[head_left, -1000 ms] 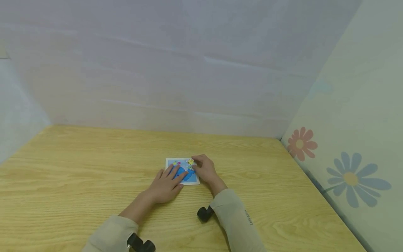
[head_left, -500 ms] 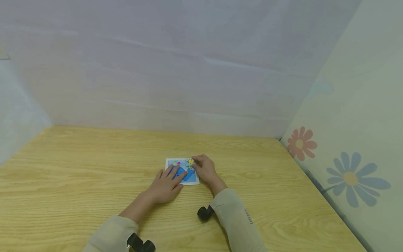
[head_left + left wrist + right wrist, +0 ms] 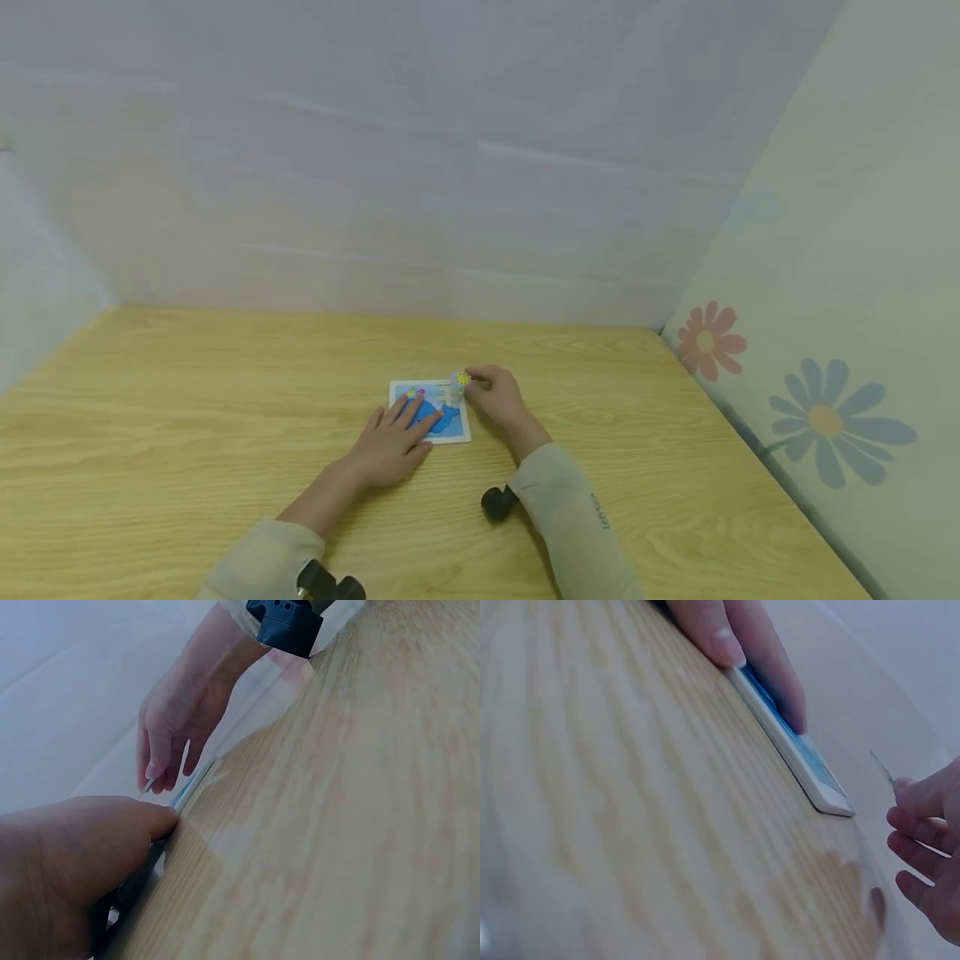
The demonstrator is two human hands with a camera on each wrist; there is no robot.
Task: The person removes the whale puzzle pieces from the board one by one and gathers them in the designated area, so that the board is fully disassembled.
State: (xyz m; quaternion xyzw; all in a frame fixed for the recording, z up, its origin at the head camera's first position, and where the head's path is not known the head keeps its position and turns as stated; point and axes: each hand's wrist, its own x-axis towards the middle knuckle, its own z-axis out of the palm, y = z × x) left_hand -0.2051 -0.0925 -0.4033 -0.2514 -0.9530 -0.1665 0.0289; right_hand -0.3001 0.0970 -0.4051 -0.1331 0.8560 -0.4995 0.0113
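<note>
A flat whale picture puzzle (image 3: 452,428) with a white border lies on the wooden table in the head view. My left hand (image 3: 387,452) rests on its left part with spread fingers, covering some of the picture. Between thumb and forefinger, my right hand (image 3: 501,397) pinches a thin puzzle piece (image 3: 460,382) with a yellow sun-like shape, over the puzzle's upper right corner. From the right wrist view, that piece (image 3: 883,769) is held tilted, off the puzzle's edge (image 3: 795,759), while the other right-hand fingers (image 3: 922,859) curl loosely below it.
The wood-grain table (image 3: 225,375) stretches out on all sides of the puzzle. A pale sheet (image 3: 420,183) hangs behind it, and a panel with printed flowers (image 3: 825,421) stands at the right. Black wrist cameras (image 3: 498,504) sit at both sleeves.
The puzzle piece has come up out of the puzzle's upper right corner as my right hand moved slightly up and right. My left hand stays on the puzzle; the head view shifted a little.
</note>
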